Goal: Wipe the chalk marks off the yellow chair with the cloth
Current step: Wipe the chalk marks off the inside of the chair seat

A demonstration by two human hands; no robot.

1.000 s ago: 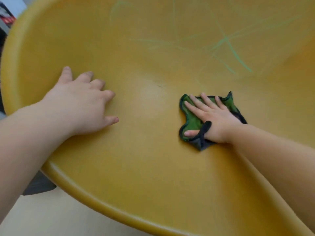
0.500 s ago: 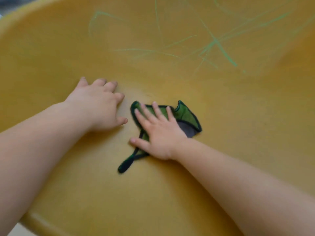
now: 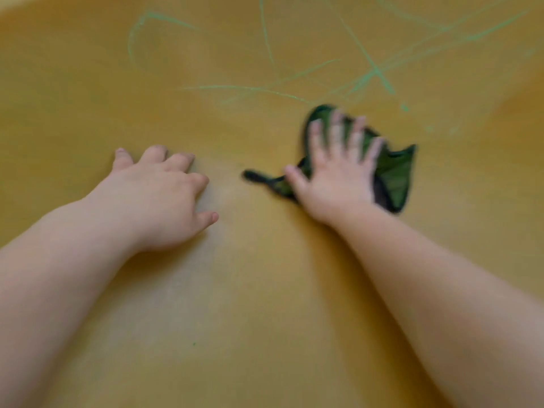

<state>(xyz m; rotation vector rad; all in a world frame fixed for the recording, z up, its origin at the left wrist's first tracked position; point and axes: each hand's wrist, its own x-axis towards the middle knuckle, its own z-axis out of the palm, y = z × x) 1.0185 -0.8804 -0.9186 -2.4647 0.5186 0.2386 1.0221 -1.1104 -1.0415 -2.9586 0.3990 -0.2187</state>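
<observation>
Two hands: both lie palm-down on the smooth yellow moulded-plastic chair (image 3: 265,290), which fills the whole frame.
Right hand (image 3: 338,175): centre-right of the frame, fingers (image 3: 335,134) spread wide and flat, pressing the cloth down onto the chair rather than gripping it; its outline is motion-blurred.
Cloth: a small dark-green cloth with black edging (image 3: 394,175) lies under the right hand; a black corner tail sticks out to the left of the thumb, and a loose flap shows to the right of the palm.
Left hand (image 3: 159,198): centre-left of the frame, empty, fingers lightly curled and resting on the bare chair surface, apparently as a brace; apart from the cloth.
Chalk marks (image 3: 371,75): pale green scribbled lines cross the upper part of the frame, from a loop at upper left to a dense crossing at upper right; a few specks lie right of the cloth.
Done: the lower and middle surface, around and below both hands, shows no clear lines, only a faint pale haze.
Left: judged from this, most visible marks are unwiped; the cloth's top edge sits just below the nearest lines, so the upper band remains.
</observation>
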